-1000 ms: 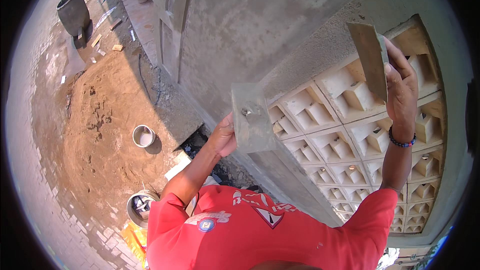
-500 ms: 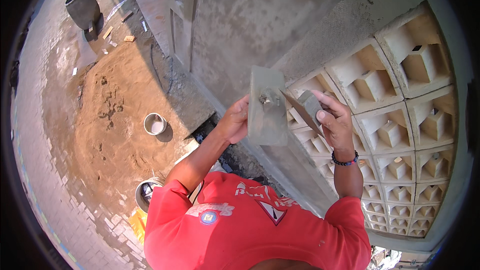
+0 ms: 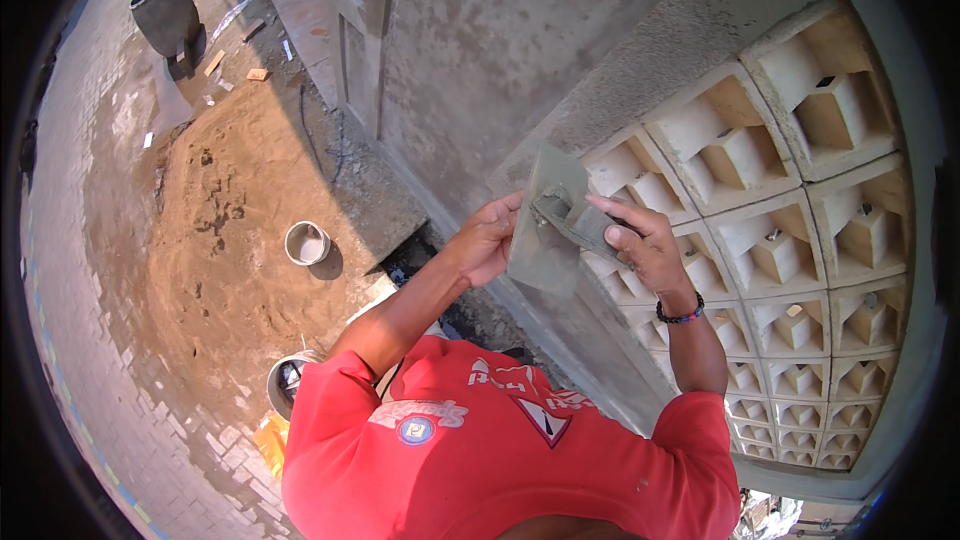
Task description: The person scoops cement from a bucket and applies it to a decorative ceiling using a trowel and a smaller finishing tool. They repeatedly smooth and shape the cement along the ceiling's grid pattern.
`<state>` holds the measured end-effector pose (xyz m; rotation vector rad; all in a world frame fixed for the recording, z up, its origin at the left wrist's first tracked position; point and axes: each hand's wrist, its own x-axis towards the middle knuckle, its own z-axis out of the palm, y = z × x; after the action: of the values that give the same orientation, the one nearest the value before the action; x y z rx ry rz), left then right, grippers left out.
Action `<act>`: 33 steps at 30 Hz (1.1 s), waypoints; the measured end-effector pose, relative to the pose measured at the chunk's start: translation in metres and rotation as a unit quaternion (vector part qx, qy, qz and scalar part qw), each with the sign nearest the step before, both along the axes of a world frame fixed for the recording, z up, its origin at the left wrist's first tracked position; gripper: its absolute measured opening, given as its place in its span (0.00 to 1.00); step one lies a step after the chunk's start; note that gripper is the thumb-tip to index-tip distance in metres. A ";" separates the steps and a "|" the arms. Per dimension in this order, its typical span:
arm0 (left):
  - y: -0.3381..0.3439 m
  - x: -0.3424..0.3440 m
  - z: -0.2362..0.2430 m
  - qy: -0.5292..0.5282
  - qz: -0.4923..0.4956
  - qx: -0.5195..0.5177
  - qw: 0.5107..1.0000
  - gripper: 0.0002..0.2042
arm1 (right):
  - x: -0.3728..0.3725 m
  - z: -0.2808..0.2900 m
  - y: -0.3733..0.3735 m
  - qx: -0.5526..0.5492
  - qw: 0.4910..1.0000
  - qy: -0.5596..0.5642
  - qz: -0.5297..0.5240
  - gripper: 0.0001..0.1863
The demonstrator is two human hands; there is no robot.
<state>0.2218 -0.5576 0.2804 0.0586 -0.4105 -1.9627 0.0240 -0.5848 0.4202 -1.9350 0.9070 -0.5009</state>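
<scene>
My left hand [image 3: 485, 245] grips a rectangular grey-green board [image 3: 540, 265] from behind, held tilted in front of my chest with a small lump of grey mortar [image 3: 550, 208] on its face. Fingers of my right hand [image 3: 645, 245] are closed on a flat grey trowel [image 3: 590, 228], whose blade meets the board at the mortar. Behind both hands are the grey plastered wall [image 3: 450, 60] and a panel of pale concrete vent blocks [image 3: 730, 155].
A sand pile [image 3: 210, 240] lies low on the left, with a white bucket [image 3: 307, 243] on it and another bucket [image 3: 285, 380] of dark items nearer me. A dark tall container [image 3: 160, 15] stands on the paving [image 3: 90, 270]. A dark gap [image 3: 400, 265] runs along the wall's base.
My right hand has brought the trowel down and left from in front of the vent blocks onto the board. My left hand has lifted the board slightly to the right, now more tilted.
</scene>
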 end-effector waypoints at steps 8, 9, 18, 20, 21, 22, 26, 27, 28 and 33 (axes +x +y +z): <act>-0.015 -0.007 -0.009 -0.028 0.020 -0.007 0.999 0.21 | -0.017 -0.024 0.020 0.170 0.977 -0.096 -0.083 0.24; -0.016 -0.008 -0.009 -0.034 0.028 -0.006 0.999 0.21 | -0.020 -0.026 0.023 0.206 0.966 -0.129 -0.091 0.24; -0.031 -0.008 -0.004 -0.040 0.080 0.068 0.994 0.18 | -0.040 0.018 -0.002 0.208 0.884 -0.416 -0.037 0.27; -0.032 -0.005 -0.011 -0.042 0.073 0.066 0.994 0.19 | -0.037 0.075 -0.023 0.077 0.908 -0.410 -0.042 0.29; -0.032 -0.004 -0.014 -0.039 0.057 0.058 0.996 0.20 | -0.043 0.107 -0.034 -0.004 0.925 -0.377 -0.040 0.29; -0.031 -0.004 -0.018 -0.037 0.049 0.056 0.997 0.22 | -0.042 0.137 -0.049 -0.081 0.925 -0.371 -0.028 0.28; -0.026 -0.010 -0.029 -0.039 0.046 0.069 0.996 0.20 | -0.034 0.243 -0.086 -0.279 0.924 -0.247 -0.085 0.21; -0.024 -0.011 -0.031 -0.036 0.050 0.082 0.995 0.19 | -0.029 0.261 -0.094 -0.316 0.921 -0.209 -0.095 0.20; -0.022 -0.014 -0.032 -0.033 0.048 0.096 0.994 0.18 | -0.027 0.276 -0.099 -0.383 0.906 -0.143 -0.113 0.20; -0.016 -0.015 -0.039 -0.012 0.041 0.095 0.995 0.20 | 0.000 0.305 -0.119 -0.688 0.693 0.155 -0.150 0.19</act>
<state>0.2068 -0.5740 0.2412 0.2180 -0.2334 -1.9162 0.0240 -0.7037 0.7255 -3.3116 1.2065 -1.3503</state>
